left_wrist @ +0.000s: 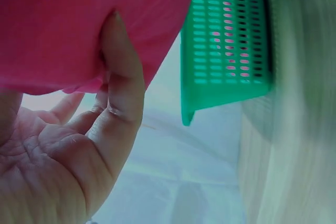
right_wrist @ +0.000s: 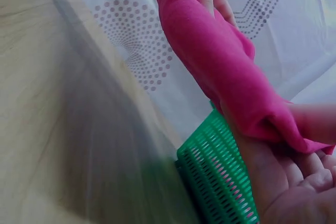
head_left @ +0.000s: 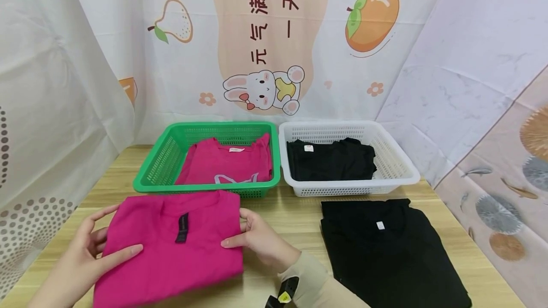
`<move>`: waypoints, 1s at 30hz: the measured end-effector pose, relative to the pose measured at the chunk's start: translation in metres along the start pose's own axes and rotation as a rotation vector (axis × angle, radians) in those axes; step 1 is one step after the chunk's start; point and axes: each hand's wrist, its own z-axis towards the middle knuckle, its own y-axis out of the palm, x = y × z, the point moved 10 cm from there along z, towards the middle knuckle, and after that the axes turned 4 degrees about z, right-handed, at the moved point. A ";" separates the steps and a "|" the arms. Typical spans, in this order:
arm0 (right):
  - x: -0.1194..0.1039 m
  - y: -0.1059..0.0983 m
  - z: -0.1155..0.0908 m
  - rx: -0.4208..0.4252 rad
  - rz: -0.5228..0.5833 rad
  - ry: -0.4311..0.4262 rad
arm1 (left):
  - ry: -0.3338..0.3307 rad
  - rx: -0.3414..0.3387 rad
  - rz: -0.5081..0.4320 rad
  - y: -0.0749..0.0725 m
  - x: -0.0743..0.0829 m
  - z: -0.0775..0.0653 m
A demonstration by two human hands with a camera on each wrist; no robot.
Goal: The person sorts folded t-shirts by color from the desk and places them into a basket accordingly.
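A folded magenta T-shirt (head_left: pixel 171 251) with a black neck label is held up off the table between both hands. On its left side my left hand (head_left: pixel 92 251) grips the edge, thumb on top and fingers beneath. My right hand (head_left: pixel 261 241) pinches the opposite edge the same way; the right wrist view shows its thumb over the fold and fingers under the cloth (right_wrist: pixel 226 72). Just beyond the shirt stands a green basket (head_left: pixel 141 185), with another magenta T-shirt (head_left: pixel 222 163) lying folded inside it.
A white basket (head_left: pixel 351 185) beside the green one contains folded black clothing (head_left: pixel 331 160). Nearer, a folded black T-shirt (head_left: pixel 389 251) lies on the wooden table (head_left: pixel 278 213) at the right. Printed curtains (head_left: pixel 180 89) hang behind the baskets and along both sides.
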 end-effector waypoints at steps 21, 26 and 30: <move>-0.080 -0.014 0.005 -0.011 -0.020 -0.123 | 0.287 0.024 -0.349 -0.016 0.078 0.028; -0.099 -0.026 0.010 0.060 -0.032 -0.170 | 0.351 0.021 -0.413 -0.013 0.096 0.038; -0.110 -0.037 0.015 0.156 -0.051 -0.184 | 0.321 0.041 -0.398 -0.010 0.102 0.046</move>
